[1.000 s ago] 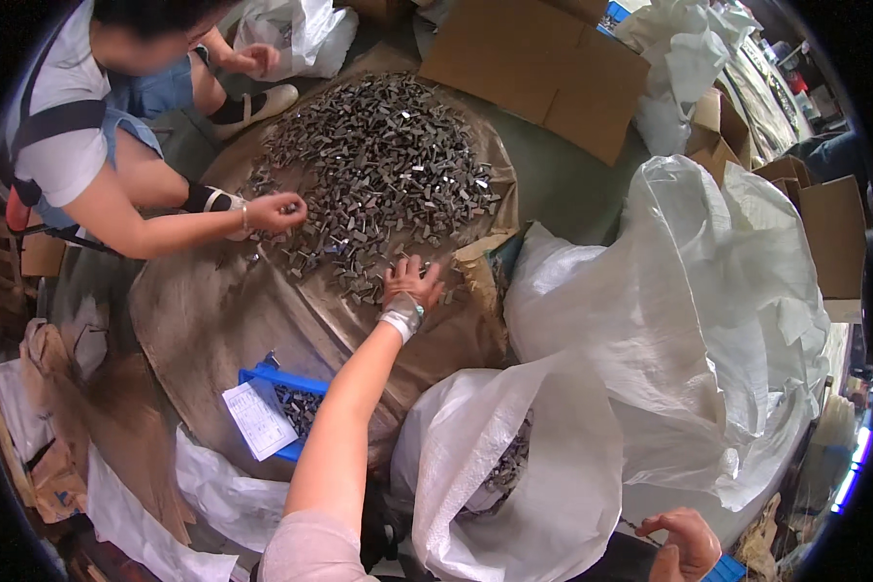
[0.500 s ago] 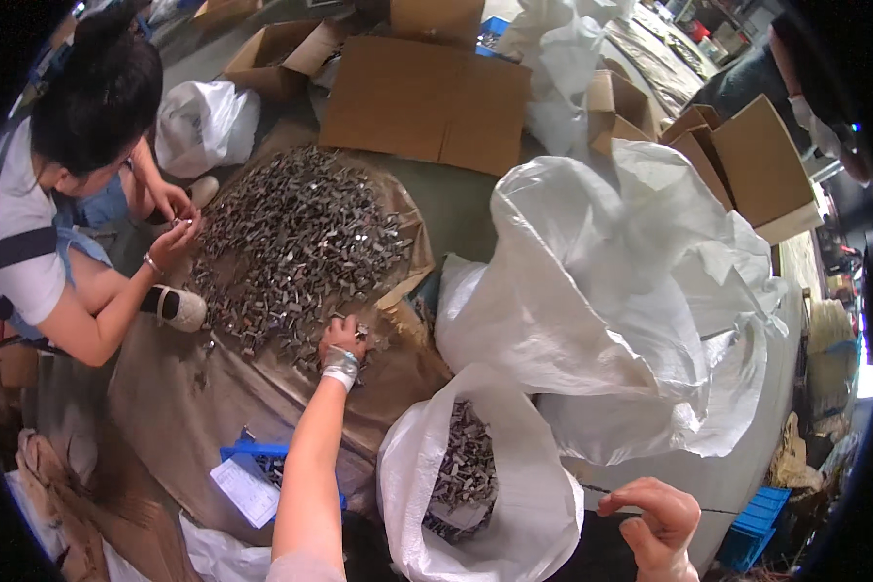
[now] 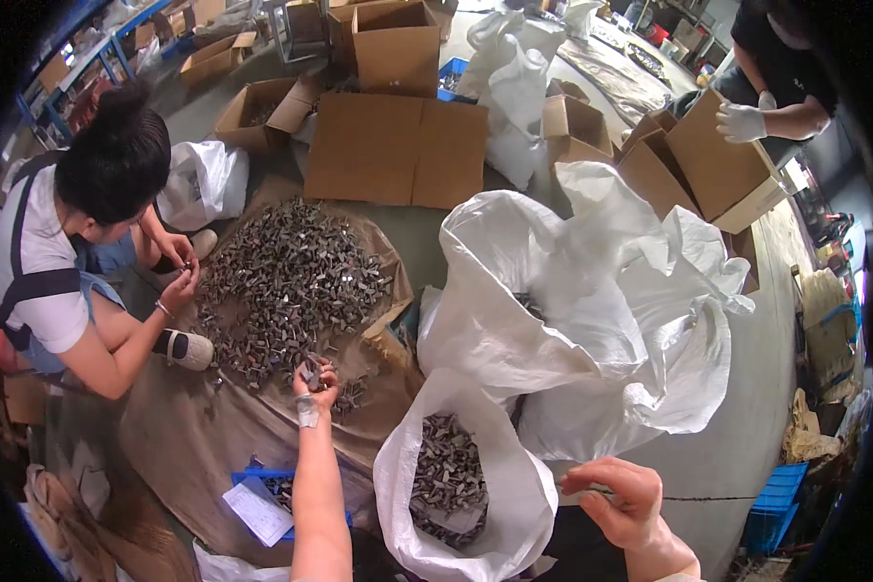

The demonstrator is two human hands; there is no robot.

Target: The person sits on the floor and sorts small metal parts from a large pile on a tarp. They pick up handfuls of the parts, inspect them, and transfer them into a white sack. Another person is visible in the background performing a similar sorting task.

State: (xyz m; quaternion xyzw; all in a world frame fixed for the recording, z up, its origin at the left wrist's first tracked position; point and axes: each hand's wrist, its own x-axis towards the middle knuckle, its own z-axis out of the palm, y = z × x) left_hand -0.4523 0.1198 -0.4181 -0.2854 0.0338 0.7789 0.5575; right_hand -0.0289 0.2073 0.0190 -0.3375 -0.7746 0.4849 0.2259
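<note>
My left hand (image 3: 316,383) is turned palm up at the near edge of a large heap of small grey metal pieces (image 3: 296,272), its fingers curled round a few metal pieces (image 3: 309,371). A pale wrap circles that wrist. My right hand (image 3: 619,497) hangs in the air to the right of an open white woven sack (image 3: 524,485). Its fingers are bent and apart from the thumb, and I see nothing held in it. Similar metal pieces (image 3: 448,470) lie inside the sack. The heap rests on a brown cloth (image 3: 194,427).
A person (image 3: 87,242) crouches at the left, fingering small pieces. A blue crate (image 3: 339,514) with a paper sits by my left forearm. Larger white sacks (image 3: 592,330) and a flat cardboard piece (image 3: 393,150) stand beyond. Another person with white gloves (image 3: 744,121) is at far right.
My left hand has turned from palm down on the heap to palm up, with metal pieces in its fingers. The view has tilted up, showing more of the far right person.
</note>
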